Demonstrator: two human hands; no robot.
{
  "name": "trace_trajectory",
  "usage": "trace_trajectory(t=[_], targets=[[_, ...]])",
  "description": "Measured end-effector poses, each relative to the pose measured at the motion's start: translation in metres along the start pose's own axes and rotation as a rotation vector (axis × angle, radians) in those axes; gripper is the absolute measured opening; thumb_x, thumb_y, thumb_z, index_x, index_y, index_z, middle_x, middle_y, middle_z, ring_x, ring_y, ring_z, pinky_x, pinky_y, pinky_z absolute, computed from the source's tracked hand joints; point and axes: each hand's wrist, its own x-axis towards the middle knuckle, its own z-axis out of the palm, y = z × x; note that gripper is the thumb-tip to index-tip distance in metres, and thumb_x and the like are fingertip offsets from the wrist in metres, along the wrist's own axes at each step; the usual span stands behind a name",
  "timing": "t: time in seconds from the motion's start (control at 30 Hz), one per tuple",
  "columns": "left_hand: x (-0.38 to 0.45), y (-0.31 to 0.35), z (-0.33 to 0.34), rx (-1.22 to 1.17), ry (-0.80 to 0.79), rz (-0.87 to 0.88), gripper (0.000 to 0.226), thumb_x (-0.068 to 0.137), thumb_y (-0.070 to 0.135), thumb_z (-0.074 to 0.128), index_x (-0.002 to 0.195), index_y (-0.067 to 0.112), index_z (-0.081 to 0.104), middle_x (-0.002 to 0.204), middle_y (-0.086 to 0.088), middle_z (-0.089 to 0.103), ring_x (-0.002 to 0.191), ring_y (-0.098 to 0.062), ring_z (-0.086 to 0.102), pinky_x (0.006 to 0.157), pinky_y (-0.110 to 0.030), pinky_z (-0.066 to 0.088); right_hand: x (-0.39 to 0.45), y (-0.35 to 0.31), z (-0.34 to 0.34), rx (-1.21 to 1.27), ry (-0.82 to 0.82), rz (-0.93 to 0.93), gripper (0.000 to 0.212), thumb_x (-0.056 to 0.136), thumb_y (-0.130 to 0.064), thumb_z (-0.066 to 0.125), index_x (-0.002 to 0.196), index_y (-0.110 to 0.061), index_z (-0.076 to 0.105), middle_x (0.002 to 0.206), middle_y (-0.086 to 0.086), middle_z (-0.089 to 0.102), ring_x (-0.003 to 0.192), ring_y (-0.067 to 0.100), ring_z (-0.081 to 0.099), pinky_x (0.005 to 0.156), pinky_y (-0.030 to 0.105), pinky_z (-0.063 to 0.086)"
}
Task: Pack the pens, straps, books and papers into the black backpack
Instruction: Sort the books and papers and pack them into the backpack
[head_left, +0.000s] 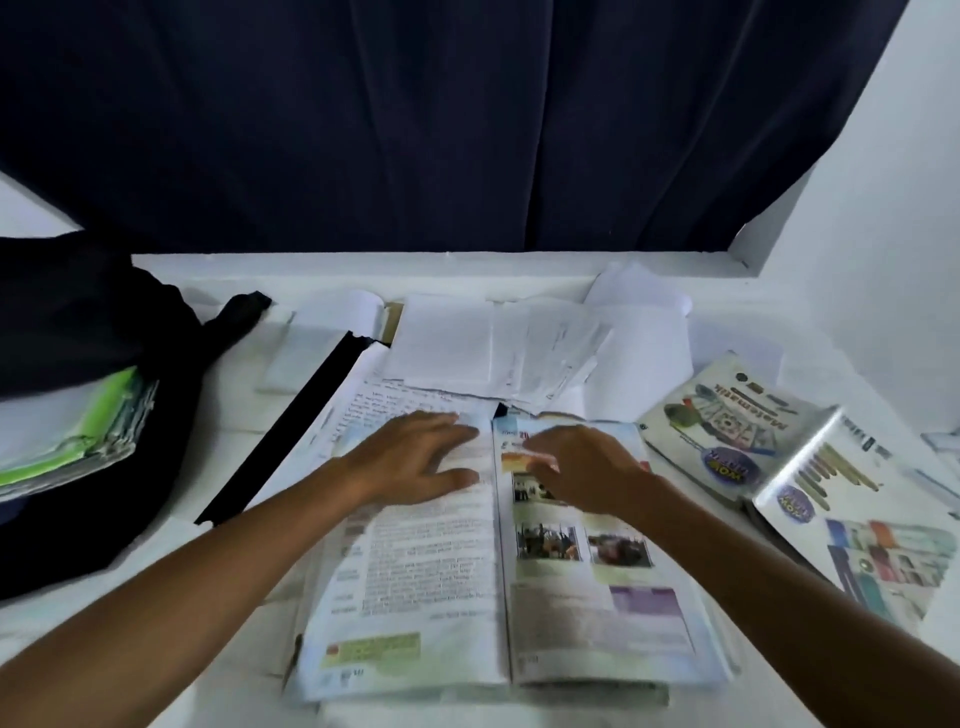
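Note:
An open textbook (498, 587) lies flat in front of me on the white table (223, 587). My left hand (415, 457) rests with spread fingers on the top of its left page. My right hand (582, 467) hovers over or touches the top of the right page, fingers loosely bent and blurred. The black backpack (98, 332) lies at the left, open, with a green-edged stack of books (88, 436) inside. A black strap (291, 436) runs diagonally between backpack and textbook. Loose papers (498, 348) pile behind the book. No pens are visible.
Two closed textbooks lie at the right: a "Matematik" book (727, 436) and a glossy one (862, 525) overlapping it. A handwritten sheet (374, 410) sits under the open book's top left. A dark blue curtain (441, 119) hangs behind the table; a white wall (883, 208) stands right.

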Motion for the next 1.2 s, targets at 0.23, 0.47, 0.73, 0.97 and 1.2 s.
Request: trace_trajectory(t=[0.23,0.47,0.73,0.97,1.2], targets=[[0.068,-0.063,-0.039,-0.467,0.382,-0.25,0.055,0.087,0.059,0.055,0.115,0.013,0.065,0.116,-0.006,0.068,0.109,-0.023,0.063,0.089,-0.037,0.051,0.072,0.057,-0.039,1.1,0.474,0.733,0.014,0.085,0.002,0.058,0.091,-0.003,0.069,0.076,0.014,0.061,0.065,0.026,0.056,0.067,0.037,0.047],[0.121,-0.081,-0.036,-0.126,0.148,-0.467,0.051,0.086,0.068,0.04,0.109,0.024,0.054,0.114,0.001,0.058,0.111,-0.025,0.054,0.098,-0.049,0.04,0.115,0.079,-0.041,1.489,0.388,0.921,0.014,0.084,0.004,0.059,0.097,0.008,0.056,0.077,0.019,0.054,0.059,0.028,0.054,0.043,0.027,0.047],[0.135,-0.056,-0.015,-0.178,0.172,-0.298,0.064,0.089,0.062,0.052,0.143,0.027,0.046,0.155,-0.002,0.032,0.146,-0.022,0.016,0.113,-0.044,0.014,0.134,0.078,-0.026,1.899,0.251,0.648,0.04,0.086,-0.007,0.061,0.126,-0.003,0.06,0.118,0.02,0.067,0.103,0.037,0.066,0.082,0.049,0.054],[0.147,-0.02,-0.011,-0.337,0.196,-0.216,0.066,0.086,0.056,0.064,0.139,0.019,0.052,0.151,-0.007,0.037,0.143,-0.021,0.021,0.114,-0.033,0.018,0.138,0.074,-0.012,1.825,0.24,0.554,0.057,0.076,-0.008,0.073,0.129,0.002,0.056,0.126,0.029,0.06,0.108,0.044,0.062,0.087,0.054,0.054],[0.157,-0.005,-0.013,-0.659,0.328,-0.168,0.04,0.097,0.041,0.055,0.123,0.011,0.062,0.122,-0.001,0.06,0.118,-0.018,0.054,0.098,-0.026,0.041,0.129,0.084,-0.022,1.678,0.222,0.522,0.045,0.074,0.013,0.066,0.118,0.005,0.059,0.114,0.03,0.064,0.087,0.036,0.069,0.068,0.044,0.059]])
